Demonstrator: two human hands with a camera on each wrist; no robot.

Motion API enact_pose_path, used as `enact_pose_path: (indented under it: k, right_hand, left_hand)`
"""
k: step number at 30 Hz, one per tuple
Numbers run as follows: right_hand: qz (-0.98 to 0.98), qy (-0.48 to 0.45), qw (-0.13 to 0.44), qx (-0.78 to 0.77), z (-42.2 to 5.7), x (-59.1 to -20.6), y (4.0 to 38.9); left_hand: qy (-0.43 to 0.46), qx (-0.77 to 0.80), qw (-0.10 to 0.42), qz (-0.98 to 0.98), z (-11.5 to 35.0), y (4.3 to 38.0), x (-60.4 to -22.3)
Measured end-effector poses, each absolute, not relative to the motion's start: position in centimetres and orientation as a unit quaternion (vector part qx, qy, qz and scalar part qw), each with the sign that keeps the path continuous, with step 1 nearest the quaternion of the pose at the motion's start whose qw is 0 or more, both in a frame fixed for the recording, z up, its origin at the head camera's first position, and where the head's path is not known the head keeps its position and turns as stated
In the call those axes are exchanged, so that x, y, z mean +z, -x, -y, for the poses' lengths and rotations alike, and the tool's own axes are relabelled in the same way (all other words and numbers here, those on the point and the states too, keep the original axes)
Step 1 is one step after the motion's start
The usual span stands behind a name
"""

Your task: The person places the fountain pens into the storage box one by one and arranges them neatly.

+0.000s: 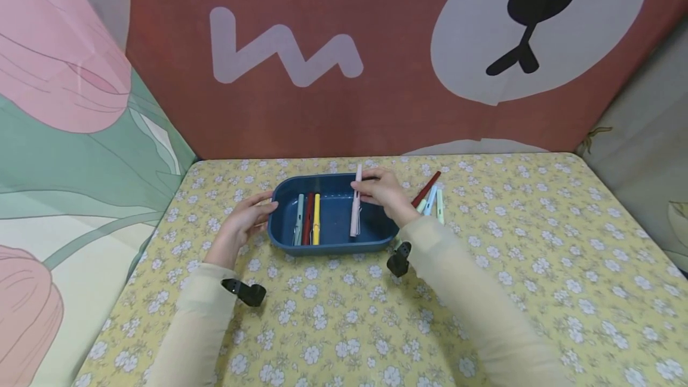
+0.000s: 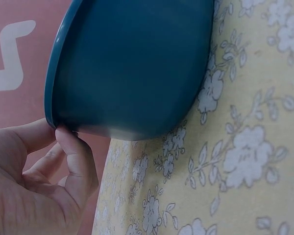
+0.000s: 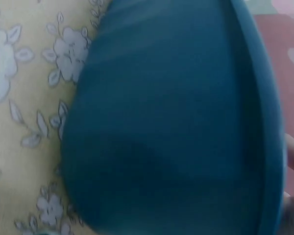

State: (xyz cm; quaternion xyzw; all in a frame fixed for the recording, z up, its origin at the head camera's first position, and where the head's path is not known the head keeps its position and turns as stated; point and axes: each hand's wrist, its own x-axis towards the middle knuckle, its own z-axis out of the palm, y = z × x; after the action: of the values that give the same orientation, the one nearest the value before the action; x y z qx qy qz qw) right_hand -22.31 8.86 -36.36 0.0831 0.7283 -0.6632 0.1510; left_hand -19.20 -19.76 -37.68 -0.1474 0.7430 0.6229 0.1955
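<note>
Head view: I observe the right hand (image 1: 384, 193) pinching a slim pale-pink pen (image 1: 355, 211) over a rounded-rectangular dark-blue tray (image 1: 335, 249); a slim grey-green pen (image 1: 299, 220), dark-red pen (image 1: 309, 220) and yellow pen (image 1: 316, 220) lie inside, leftward. Left wrist view: I note the left hand (image 2: 44, 196) pinching the tray's rim. Right wrist view: tray wall dominates; grip I cannot tell.

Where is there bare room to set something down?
Free: tablecloth between the sleeves, nearer than the tray; tablecloth right of the loose pens; tray floor between yellow pen and held pink pen. Crowded: the tray's left part, with three pens.
</note>
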Motion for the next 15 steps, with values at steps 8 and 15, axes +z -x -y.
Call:
enact_pose_path:
  k: [8,15]
  right_hand:
    - [-0.727,-0.093,0.158,-0.662,-7.2,-36.7,22.0]
    - [-0.738,-0.089,0.156,-0.65,-6.1,-37.2,21.8]
  left_hand:
    - [0.146,0.626,0.194,-0.741,19.8,19.2,-37.8]
    - [0.143,0.627,0.192,-0.741,19.7,19.2,-37.7]
